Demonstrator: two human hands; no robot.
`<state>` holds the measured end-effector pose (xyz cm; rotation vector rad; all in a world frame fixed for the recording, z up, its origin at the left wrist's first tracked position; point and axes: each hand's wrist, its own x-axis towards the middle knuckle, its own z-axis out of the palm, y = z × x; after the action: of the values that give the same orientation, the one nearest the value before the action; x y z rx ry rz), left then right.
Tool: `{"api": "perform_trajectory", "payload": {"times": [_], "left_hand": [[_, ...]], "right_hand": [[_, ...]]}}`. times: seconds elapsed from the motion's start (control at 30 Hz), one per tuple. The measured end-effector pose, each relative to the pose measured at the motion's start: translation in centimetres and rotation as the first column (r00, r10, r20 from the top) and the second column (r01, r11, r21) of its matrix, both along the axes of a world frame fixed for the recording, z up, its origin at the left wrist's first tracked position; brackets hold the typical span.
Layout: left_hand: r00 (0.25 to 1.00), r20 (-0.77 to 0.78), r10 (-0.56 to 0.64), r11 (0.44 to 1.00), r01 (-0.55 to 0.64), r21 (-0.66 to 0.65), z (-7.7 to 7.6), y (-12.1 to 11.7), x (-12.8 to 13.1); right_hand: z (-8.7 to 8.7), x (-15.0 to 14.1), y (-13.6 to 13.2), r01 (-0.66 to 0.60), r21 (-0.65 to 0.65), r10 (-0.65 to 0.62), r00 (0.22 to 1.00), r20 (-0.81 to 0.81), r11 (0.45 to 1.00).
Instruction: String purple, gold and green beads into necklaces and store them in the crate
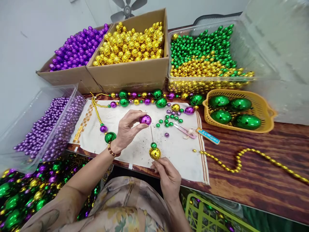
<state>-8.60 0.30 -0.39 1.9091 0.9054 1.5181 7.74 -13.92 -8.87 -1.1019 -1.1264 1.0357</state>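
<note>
1. Left hand [129, 129], middle of the frame: thumb and fingertips are drawn close together around the purple bead [145, 120], leaving its right side exposed.
2. Right hand [166, 175], lower middle: the fingers are curled in a narrow pinch just under the gold bead [154, 153]. They seem to grip the thin needle [152, 133] there, though the bead hides the exact contact.
3. The needle rises from a green bead [154, 145], which sits touching the gold one; its upper end is near the purple bead. All this is above the white cloth [183, 158].
4. Handling: the shiny beads look light, hard-shelled and slippery, so a firm squeeze could make one skid away or perhaps dent it. The purple one is best held by its sides, hole left free.
5. The needle looks slim and springy; a hold low down, against the gold bead, should steady it and stop the beads sliding off below.
6. Loose small green beads [166, 121], right of centre, would likely roll if nudged; the pink-handled blade [187, 131] beside them calls for care.
</note>
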Motion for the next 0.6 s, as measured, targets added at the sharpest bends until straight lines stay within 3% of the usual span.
{"api": "perform_trajectory", "payload": {"times": [0.27,0.47,0.6], "left_hand": [[0.950,0.313,0.005,0.943,0.099,-0.317,0.55,0.55,0.69],[0.961,0.273,0.034,0.936,0.065,-0.346,0.63,0.51,0.86],[0.964,0.265,-0.018,0.925,0.117,-0.362,0.42,0.34,0.84]], "right_hand": [[0.15,-0.40,0.13,-0.017,0.017,0.016,0.999,0.045,1.000],[0.04,-0.62,0.21,-0.015,-0.024,0.016,0.999,0.045,1.000],[0.03,-0.66,0.18,-0.008,-0.041,0.009,1.000,0.027,0.999]]}}
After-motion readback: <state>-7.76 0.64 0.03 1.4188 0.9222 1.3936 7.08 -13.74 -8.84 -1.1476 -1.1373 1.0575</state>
